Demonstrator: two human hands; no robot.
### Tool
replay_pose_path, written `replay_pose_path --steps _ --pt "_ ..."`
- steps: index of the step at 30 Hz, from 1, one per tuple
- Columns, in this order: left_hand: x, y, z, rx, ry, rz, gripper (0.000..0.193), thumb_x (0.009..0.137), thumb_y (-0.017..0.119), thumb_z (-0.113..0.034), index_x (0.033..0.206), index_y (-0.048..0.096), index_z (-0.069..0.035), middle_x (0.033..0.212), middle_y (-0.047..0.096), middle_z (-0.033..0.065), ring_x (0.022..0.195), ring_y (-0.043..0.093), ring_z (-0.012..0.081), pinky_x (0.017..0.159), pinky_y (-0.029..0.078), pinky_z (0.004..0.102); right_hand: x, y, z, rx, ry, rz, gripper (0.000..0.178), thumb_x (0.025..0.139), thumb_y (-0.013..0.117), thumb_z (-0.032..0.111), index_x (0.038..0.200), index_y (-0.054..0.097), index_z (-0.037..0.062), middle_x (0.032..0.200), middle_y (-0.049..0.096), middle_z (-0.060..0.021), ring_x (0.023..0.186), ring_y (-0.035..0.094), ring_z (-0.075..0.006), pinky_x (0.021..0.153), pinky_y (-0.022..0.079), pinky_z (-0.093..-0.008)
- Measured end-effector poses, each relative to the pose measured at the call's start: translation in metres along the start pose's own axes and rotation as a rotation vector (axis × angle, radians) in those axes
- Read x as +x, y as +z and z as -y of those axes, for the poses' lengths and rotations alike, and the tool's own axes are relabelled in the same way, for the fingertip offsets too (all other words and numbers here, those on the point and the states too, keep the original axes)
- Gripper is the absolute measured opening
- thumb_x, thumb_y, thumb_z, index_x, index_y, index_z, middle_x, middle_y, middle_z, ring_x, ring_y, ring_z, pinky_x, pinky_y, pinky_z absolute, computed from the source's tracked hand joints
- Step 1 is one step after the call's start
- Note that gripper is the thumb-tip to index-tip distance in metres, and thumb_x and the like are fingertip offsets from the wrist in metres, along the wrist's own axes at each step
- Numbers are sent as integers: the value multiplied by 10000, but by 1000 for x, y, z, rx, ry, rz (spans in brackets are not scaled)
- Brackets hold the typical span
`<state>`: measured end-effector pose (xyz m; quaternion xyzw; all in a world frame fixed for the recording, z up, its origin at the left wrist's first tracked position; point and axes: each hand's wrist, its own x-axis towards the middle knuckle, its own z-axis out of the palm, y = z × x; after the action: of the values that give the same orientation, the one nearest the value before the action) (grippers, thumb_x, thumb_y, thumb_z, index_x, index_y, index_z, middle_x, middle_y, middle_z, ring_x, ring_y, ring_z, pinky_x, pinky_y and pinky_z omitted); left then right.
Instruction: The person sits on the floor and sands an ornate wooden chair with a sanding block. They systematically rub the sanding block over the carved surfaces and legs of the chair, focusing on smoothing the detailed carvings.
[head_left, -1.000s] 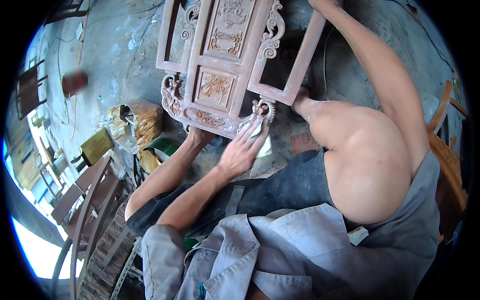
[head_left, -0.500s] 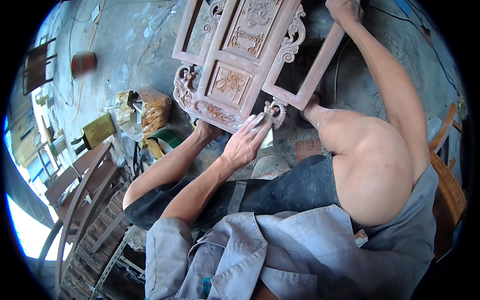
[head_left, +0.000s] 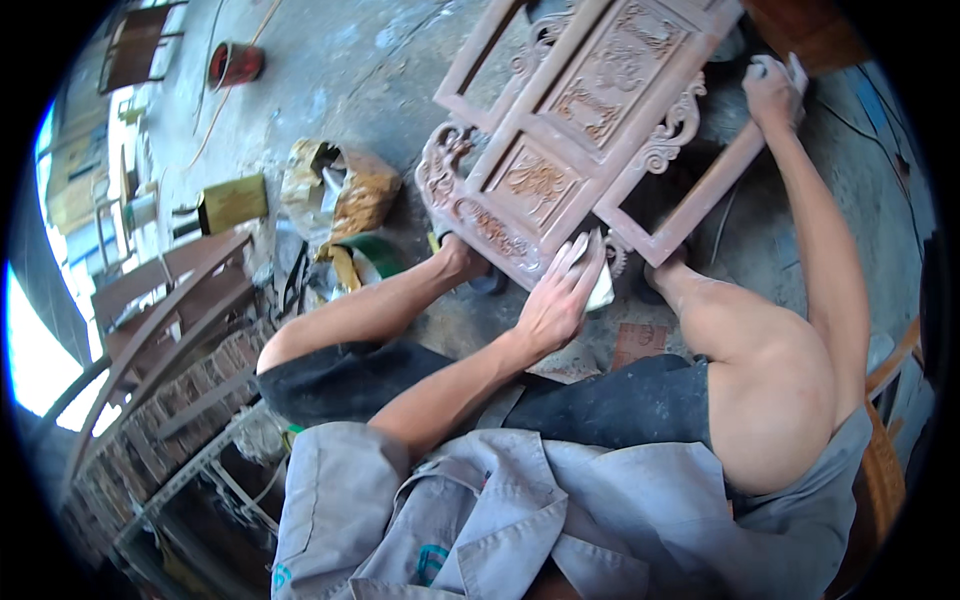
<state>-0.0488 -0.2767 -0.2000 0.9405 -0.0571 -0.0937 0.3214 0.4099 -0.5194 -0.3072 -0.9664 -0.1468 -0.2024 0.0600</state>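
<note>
A carved wooden chair-back panel (head_left: 560, 135), pale and dusty with scrollwork edges, leans at a slant between my legs. My left hand (head_left: 558, 300) presses a pale folded sheet (head_left: 601, 290) against the panel's near lower edge, beside a small curled ornament (head_left: 618, 258). Its fingers lie together over the sheet and partly cover the edge. Farther up on the right, my right hand (head_left: 775, 98) is closed round the upper end of the panel's right side rail. Whitish dust coats its fingers.
A torn, stained sack (head_left: 345, 195) stands left of the panel, with a green roll (head_left: 375, 257) near it. Beyond are a yellowish tin (head_left: 232, 205) and a red bucket (head_left: 236, 64). Curved wooden parts (head_left: 165, 330) lie at left; a reddish-brown piece (head_left: 640, 343) lies by my knee.
The whole view has shifted, so the panel, both hands and my legs appear farther right and lower. My left hand stays at the panel's lower edge with the sheet; my right still grips the rail.
</note>
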Motion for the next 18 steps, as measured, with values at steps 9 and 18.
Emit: replay_pose_path --steps 9,18 --pt "-41 6 34 155 -230 -242 741 879 558 -58 1576 359 97 1536 478 316 1514 363 468 1279 271 540 6 -13 2 -48 74 164 335 991 551 370 1213 773 253 1430 673 -21 1546 334 -307 1220 352 -482" --pt "-13 13 51 124 -502 -495 739 886 532 8 1578 307 139 1605 357 380 1491 354 542 1273 265 538 4 -23 6 -3 40 179 311 986 561 279 1168 793 180 1400 678 -142 1512 380 -376 1208 372 -475"
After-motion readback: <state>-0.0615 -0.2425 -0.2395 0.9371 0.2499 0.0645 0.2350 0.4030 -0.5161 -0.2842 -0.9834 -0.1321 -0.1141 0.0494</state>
